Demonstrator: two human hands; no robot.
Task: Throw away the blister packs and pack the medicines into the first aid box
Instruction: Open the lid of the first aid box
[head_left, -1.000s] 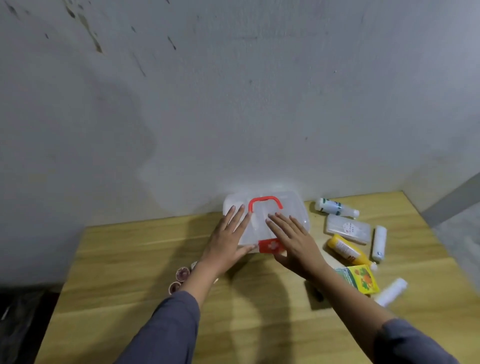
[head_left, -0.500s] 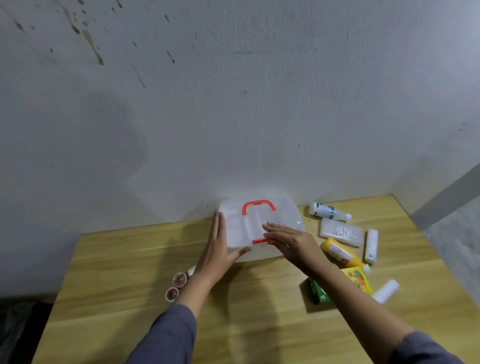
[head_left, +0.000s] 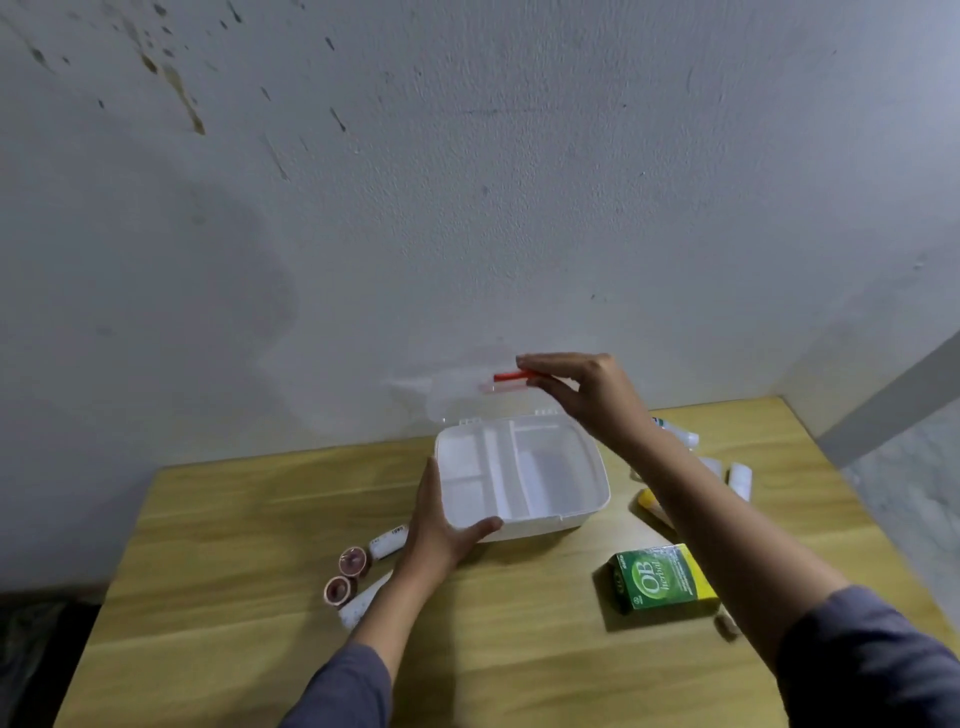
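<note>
Seemingly light, rigid first aid box (head_left: 582, 512): left grip (head_left: 441, 530) clasps its 7 o'clock corner; right grip (head_left: 587, 395) pinches the raised lid (head_left: 457, 400).

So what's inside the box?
Only white divided compartments show in the box; no medicines lie in them. Whatever may sit under that divided layer is hidden.
</note>
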